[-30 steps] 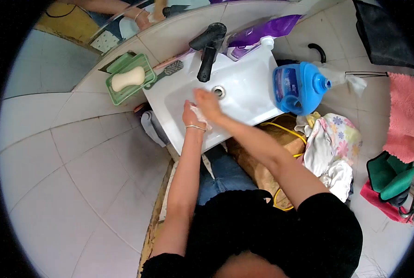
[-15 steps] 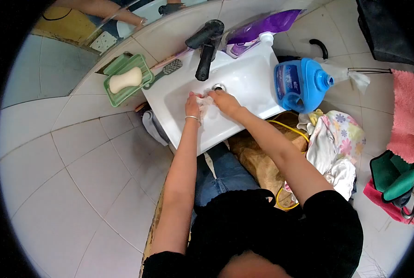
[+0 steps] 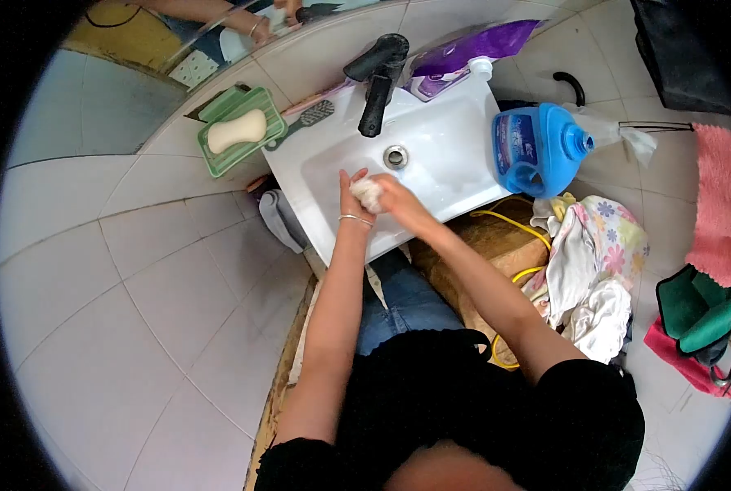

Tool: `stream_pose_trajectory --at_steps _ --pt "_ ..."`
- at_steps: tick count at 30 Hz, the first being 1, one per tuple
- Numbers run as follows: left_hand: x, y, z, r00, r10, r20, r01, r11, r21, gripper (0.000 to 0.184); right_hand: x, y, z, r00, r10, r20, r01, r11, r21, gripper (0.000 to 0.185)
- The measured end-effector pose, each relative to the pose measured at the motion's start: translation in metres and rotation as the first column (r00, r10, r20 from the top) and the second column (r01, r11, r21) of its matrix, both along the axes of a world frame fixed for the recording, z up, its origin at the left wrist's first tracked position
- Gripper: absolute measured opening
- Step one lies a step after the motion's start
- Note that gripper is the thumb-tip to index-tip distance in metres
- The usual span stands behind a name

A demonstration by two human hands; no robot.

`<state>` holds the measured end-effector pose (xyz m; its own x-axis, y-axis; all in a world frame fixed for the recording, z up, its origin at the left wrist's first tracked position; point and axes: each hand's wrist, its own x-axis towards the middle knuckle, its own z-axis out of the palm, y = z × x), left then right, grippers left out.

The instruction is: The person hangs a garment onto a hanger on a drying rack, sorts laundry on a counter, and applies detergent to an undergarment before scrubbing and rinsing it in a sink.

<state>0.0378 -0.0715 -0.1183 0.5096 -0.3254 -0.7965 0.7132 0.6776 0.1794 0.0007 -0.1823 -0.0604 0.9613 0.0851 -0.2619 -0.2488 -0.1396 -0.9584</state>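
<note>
Over the left part of the white sink (image 3: 455,176), my right hand (image 3: 402,204) is closed on a small crumpled white cloth (image 3: 367,194). The cloth is bunched up against the palm of my left hand (image 3: 351,195), whose fingers are apart and point toward the faucet; a thin bracelet circles that wrist. The black faucet (image 3: 375,82) stands behind my hands, and the metal drain (image 3: 395,157) shows just beyond them. No running water can be made out.
A green soap dish (image 3: 277,123) with a cream soap bar (image 3: 237,131) and a grey brush (image 3: 304,123) lie left of the faucet. A blue jug (image 3: 517,139) stands at the sink's right edge, a purple pouch (image 3: 472,53) behind. Clothes (image 3: 578,262) are piled below right.
The white cloth, spread between both hands half a second ago, is now bunched up in my right hand against my left palm. The view has shifted slightly.
</note>
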Motion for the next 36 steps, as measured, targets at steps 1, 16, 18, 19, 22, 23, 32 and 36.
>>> stream_pose_trajectory --at_steps 1,16,18,19,22,23,32,36 --pt "-0.001 0.001 -0.004 0.999 0.025 0.026 -0.023 0.998 -0.05 0.046 -0.005 0.008 0.009 0.997 0.075 0.03 -0.072 0.994 -0.077 0.029" --pt "0.003 0.001 0.011 0.964 0.062 0.259 -0.056 0.998 -0.032 0.034 0.033 0.042 0.051 0.991 -0.084 -0.107 0.001 0.792 -0.61 0.022" --pt "0.007 -0.018 0.037 0.988 0.116 0.101 -0.133 0.975 0.18 0.033 0.041 0.028 0.018 0.959 -0.229 -0.166 0.095 0.814 -0.573 0.026" --pt "0.009 -0.02 0.059 0.991 0.121 0.05 -0.13 0.953 0.274 0.035 0.032 0.033 0.02 0.984 -0.176 -0.024 0.127 0.791 -0.598 0.026" --pt "0.018 0.015 0.003 0.955 0.169 0.246 -0.208 0.967 0.146 0.036 0.008 0.05 0.017 0.969 -0.05 0.24 0.194 0.754 -0.627 0.025" --pt "0.014 0.013 -0.004 0.959 0.174 0.222 -0.187 0.982 0.038 0.037 0.016 0.048 0.012 0.975 -0.037 0.221 0.18 0.714 -0.676 0.027" --pt "0.016 -0.018 0.038 0.969 0.206 0.133 -0.213 0.976 0.04 0.035 0.022 0.04 0.047 0.953 0.276 0.123 -0.059 0.569 -0.82 0.028" --pt "0.022 -0.005 0.02 0.962 0.163 0.217 -0.204 0.962 0.184 0.035 0.028 0.029 0.032 0.993 0.048 0.112 0.053 0.657 -0.752 0.023"
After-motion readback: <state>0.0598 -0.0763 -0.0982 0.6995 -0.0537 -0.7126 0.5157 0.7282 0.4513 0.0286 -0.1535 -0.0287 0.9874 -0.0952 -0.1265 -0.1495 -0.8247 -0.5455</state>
